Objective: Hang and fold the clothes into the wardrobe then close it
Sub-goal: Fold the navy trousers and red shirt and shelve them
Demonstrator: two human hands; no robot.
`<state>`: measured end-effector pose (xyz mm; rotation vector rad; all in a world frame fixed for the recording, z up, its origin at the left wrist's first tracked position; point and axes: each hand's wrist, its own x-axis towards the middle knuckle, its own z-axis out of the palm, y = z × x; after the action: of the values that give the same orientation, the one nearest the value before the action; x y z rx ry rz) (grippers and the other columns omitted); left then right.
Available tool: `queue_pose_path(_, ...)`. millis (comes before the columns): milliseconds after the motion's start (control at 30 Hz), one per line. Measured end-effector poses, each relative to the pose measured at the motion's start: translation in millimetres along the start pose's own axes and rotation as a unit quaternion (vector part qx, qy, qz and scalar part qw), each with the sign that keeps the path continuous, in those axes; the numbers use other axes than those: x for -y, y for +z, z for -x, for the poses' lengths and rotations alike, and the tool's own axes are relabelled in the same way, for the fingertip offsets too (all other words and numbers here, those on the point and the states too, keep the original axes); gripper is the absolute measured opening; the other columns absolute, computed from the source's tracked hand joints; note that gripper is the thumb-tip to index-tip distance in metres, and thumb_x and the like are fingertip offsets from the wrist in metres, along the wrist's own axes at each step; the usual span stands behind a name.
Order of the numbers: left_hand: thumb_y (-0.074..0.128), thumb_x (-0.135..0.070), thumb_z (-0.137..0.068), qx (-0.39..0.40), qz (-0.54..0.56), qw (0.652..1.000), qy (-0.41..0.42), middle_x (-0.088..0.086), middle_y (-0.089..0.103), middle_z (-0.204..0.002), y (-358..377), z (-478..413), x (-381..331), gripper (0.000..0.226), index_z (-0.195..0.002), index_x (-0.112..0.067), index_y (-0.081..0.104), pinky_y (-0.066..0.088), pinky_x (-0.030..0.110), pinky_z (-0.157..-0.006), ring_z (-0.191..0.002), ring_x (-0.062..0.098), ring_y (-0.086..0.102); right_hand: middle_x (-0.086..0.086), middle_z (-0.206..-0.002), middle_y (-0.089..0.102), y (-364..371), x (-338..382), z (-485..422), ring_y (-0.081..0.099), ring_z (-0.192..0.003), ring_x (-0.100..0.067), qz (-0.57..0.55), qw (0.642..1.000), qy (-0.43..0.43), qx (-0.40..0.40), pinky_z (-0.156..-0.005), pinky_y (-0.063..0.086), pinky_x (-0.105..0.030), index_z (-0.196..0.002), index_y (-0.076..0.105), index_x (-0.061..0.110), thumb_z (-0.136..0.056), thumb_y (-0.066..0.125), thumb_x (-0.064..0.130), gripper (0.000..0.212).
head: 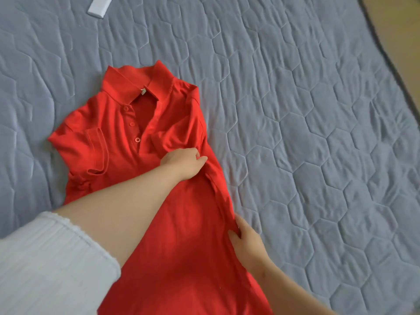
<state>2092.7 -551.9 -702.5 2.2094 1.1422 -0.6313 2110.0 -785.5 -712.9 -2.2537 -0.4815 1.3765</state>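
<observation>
On a grey quilted bed cover (318, 110) lay a red polo shirt (118, 137). The left grip (184, 162) pinched its folded side; the right grip (245, 237) pinched that edge lower.

Both hands out in front of me, each one clamped on cloth.

Here's my left forearm (127, 205), coming in from the lower left, bare below the white sleeve (45, 258) bunched near the elbow, and angling up and to the right. At its end my left hand (184, 163) sits back-up, fingers curled in and thumb poking out to the right, pinching a fold of the red shirt (127, 133). My right forearm (284, 280) enters from the bottom right corner. My right hand (244, 238) is closer to me, fingers curled round the shirt's edge, thumb pressed against the cloth. The hands are well apart, the left one farther away.
</observation>
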Motion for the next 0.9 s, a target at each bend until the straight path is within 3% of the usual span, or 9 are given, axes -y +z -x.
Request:
queue_pose_path(100,0.065,-0.049,-0.078,-0.134,0.226,0.962,-0.073,-0.004,0.066,-0.071,-8.3,13.7,9.8,0.028,-0.071,-0.023,0.058,0.04,0.027,-0.066,-0.078,0.02,0.061,0.04,-0.105,0.052,20.7,14.4,17.7,0.052,-0.097,0.014,-0.018,0.999,-0.017,0.039,-0.075,0.034,0.0,-0.135,0.037,0.047,-0.093,0.041,0.016,0.052)
queue_pose_path(167,0.077,-0.045,-0.067,-0.19,0.324,0.919,-0.122,-0.007,0.055,-0.06,-17.9,20.4,19.6,0.035,-0.061,-0.022,0.051,0.035,0.026,-0.059,-0.067,0.018,0.054,0.031,-0.124,0.051,39.9,25.9,27.7,0.051,-0.114,0.003,0.0,0.997,-0.032,0.071,-0.087,0.037,-0.009,-0.14,0.028,0.048,-0.094,0.04,0.018,0.056)
queue_pose_path(367,0.072,-0.014,-0.078,-0.102,0.466,0.862,-0.171,0.01,0.064,-0.106,-54.7,35.7,99.6,0.035,-0.11,-0.003,0.062,0.048,0.031,-0.083,-0.095,0.023,0.059,0.015,-0.133,0.051,103.4,70.0,48.5,0.05,-0.113,0.0,0.028,0.989,-0.078,0.119,-0.085,0.03,-0.004,-0.144,0.024,0.042,-0.093,0.047,0.021,0.06)
queue_pose_path(467,0.06,-0.008,-0.087,-0.118,0.534,0.822,-0.159,0.007,0.064,-0.092,-73.2,50.9,154.9,0.024,-0.111,-0.005,0.063,0.045,0.027,-0.068,-0.077,0.019,0.056,0.019,-0.108,0.059,138.3,97.5,57.4,0.047,-0.081,0.008,0.046,0.984,-0.105,0.137,-0.067,0.027,0.004,-0.144,0.022,0.044,-0.088,0.052,0.021,0.067)
queue_pose_path(567,0.052,-0.008,-0.093,-0.151,0.582,0.78,-0.172,0.005,0.061,-0.092,-77.4,64.2,204.2,0.026,-0.117,-0.013,0.057,0.045,0.026,-0.068,-0.075,0.016,0.055,0.024,-0.065,0.039,174.9,114.7,62.4,0.04,-0.064,0.0,0.057,0.981,-0.101,0.153,-0.059,0.028,-0.005,-0.144,0.021,0.042,-0.082,0.053,0.017,0.075)
queue_pose_path(667,0.044,-0.008,-0.096,-0.153,0.563,0.79,-0.189,0.009,0.055,-0.124,-65.5,69.0,245.0,0.042,-0.138,-0.015,0.042,0.042,0.033,-0.095,-0.106,0.022,0.054,0.019,-0.066,0.042,210.1,120.7,69.4,0.045,-0.073,-0.005,0.059,0.977,-0.09,0.182,-0.062,0.031,-0.009,-0.144,0.023,0.039,-0.079,0.054,0.015,0.076)
queue_pose_path(767,0.047,-0.01,-0.095,-0.138,0.522,0.819,-0.194,0.008,0.037,-0.145,-43.9,80.3,266.2,0.057,-0.146,-0.019,0.025,0.033,0.035,-0.105,-0.126,0.023,0.043,0.011,-0.092,0.052,235.6,117.7,79.6,0.047,-0.08,-0.006,0.05,0.971,-0.076,0.222,-0.071,0.034,-0.006,-0.143,0.027,0.034,-0.081,0.057,0.012,0.073)
queue_pose_path(833,0.055,-0.014,-0.091,-0.162,0.485,0.835,-0.204,0.009,0.044,-0.136,-21.6,97.3,271.8,0.055,-0.141,-0.014,0.033,0.04,0.03,-0.098,-0.119,0.023,0.048,0.008,-0.098,0.052,244.1,111.9,86.5,0.048,-0.082,-0.007,0.038,0.977,-0.055,0.204,-0.076,0.037,-0.011,-0.139,0.035,0.029,-0.082,0.056,0.013,0.063)
queue_pose_path(900,0.061,-0.018,-0.087,-0.176,0.443,0.851,-0.219,0.002,0.055,-0.1,4.4,122.2,271.2,0.043,-0.126,-0.009,0.045,0.046,0.025,-0.075,-0.092,0.023,0.055,0.007,-0.093,0.056,242.8,102.9,92.0,0.052,-0.083,-0.01,0.038,0.99,-0.021,0.134,-0.077,0.038,-0.015,-0.132,0.046,0.022,-0.084,0.054,0.012,0.05)
